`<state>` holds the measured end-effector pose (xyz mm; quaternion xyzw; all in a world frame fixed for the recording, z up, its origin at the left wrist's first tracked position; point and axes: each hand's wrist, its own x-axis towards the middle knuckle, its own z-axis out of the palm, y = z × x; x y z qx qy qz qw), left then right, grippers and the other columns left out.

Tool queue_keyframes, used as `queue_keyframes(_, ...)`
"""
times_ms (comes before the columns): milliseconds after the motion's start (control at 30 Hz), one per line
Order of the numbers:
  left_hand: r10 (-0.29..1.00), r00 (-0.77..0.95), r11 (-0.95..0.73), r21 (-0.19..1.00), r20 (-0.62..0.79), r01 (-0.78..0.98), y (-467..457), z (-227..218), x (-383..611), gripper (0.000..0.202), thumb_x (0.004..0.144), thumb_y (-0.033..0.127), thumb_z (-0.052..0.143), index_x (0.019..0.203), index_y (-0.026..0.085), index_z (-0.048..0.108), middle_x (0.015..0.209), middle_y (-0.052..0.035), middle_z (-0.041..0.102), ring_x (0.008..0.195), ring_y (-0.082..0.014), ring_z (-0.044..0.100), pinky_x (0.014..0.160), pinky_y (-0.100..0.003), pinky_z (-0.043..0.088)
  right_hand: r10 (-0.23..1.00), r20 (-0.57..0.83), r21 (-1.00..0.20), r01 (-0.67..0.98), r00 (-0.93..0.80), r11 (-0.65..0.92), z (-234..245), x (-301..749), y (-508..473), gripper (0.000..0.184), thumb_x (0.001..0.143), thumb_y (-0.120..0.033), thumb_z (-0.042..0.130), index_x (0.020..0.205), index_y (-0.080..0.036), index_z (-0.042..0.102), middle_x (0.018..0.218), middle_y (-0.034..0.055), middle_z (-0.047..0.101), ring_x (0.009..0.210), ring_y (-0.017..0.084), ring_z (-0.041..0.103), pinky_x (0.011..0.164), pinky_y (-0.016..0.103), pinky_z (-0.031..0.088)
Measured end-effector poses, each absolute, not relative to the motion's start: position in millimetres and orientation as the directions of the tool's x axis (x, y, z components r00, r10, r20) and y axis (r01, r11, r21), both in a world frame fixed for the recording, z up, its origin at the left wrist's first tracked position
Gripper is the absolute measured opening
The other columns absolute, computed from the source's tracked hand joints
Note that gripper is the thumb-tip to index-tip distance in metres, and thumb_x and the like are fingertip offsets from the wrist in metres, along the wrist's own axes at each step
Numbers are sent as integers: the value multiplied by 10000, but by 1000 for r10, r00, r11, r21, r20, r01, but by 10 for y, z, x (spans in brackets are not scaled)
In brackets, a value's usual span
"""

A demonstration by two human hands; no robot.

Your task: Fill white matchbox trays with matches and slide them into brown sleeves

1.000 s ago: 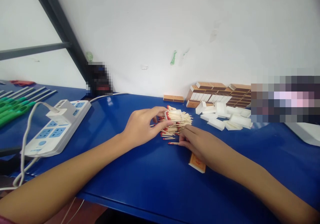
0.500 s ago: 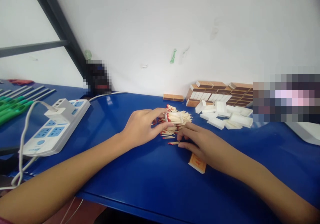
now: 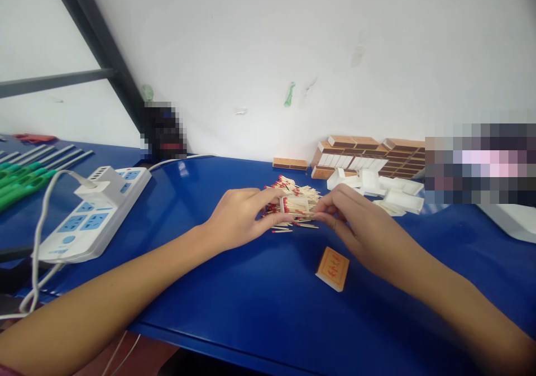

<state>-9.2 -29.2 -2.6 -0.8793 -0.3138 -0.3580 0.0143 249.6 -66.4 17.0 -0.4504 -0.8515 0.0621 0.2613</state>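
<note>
Between thumb and fingers my left hand grips a small white matchbox tray with matches lying in it. Around and under the tray spreads a loose pile of red-tipped matches. My right hand is pinched at the tray's right end, holding matches whose heads point left over the tray; how many is too small to tell. Nearer the front, below my right hand, an orange matchbox sleeve lies on the blue table.
White empty trays lie heaped at the right, before stacked matchboxes along the wall. One matchbox lies behind the pile. On the left are a power strip with a white cable and green-handled tools.
My right hand has moved up and right from the table's loose matches to the tray's end, uncovering the orange sleeve. My left hand with the tray has barely shifted.
</note>
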Motion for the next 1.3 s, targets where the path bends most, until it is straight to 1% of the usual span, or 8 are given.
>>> queue_keyframes(100,496,570,-832,171,655,527,-354,-36,-46,435,951,540,663,1170,165,695,795,-17,744,645,-137,673,612,-248,513,781,432,-311,739,-450,598,180,2461,-676,100,1036,-250,507,965,-215,569,937,44,589,757,161,581,664,297,464)
queue_keyframes(200,520,572,-833,230,634,503,-406,-43,-16,434,949,556,656,1149,173,696,809,-11,748,636,-126,666,608,-241,512,770,439,-300,732,-463,611,170,2415,-704,100,1032,-255,511,964,-218,574,934,49,599,762,167,590,656,296,463)
queue_keyframes(333,563,572,-817,299,596,492,-431,-34,-7,422,953,557,651,1152,188,700,853,-8,760,618,-109,648,590,-230,498,782,433,-341,722,-448,602,154,2396,-728,98,1030,-263,534,958,-218,583,923,40,599,762,159,585,666,288,466)
queue_keyframes(467,579,575,-810,328,578,486,-429,-24,4,425,946,551,665,1181,199,702,809,9,747,616,-111,646,595,-230,494,788,406,-376,701,-462,606,134,2392,-722,102,1036,-267,533,967,-216,589,944,38,601,770,151,586,683,284,474)
queue_keyframes(600,594,578,-801,347,559,488,-424,-28,7,442,934,554,680,1187,191,702,822,5,748,626,-114,648,595,-229,490,785,409,-376,697,-466,610,136,2395,-714,104,1032,-259,542,956,-216,598,937,36,597,760,146,578,690,284,474)
queue_keyframes(967,588,589,-804,321,554,500,-400,-30,-24,433,952,566,649,1168,194,699,810,2,745,608,-115,638,594,-239,483,768,388,-324,705,-510,631,130,2457,-697,132,1045,-263,497,956,-214,581,939,45,596,751,156,580,657,293,458)
queue_keyframes(1133,574,599,-810,279,559,515,-405,-38,-22,460,957,579,634,1198,191,690,798,-4,741,613,-125,644,608,-249,484,769,390,-295,722,-507,626,121,2474,-704,142,1051,-281,495,968,-209,585,959,45,590,754,155,580,669,305,461)
queue_keyframes(1300,574,604,-811,282,552,513,-427,-25,-17,441,950,566,652,1193,199,689,782,12,732,625,-130,660,596,-249,471,769,406,-323,709,-494,627,125,2452,-729,124,1046,-282,524,979,-213,602,945,37,584,755,146,573,661,291,454)
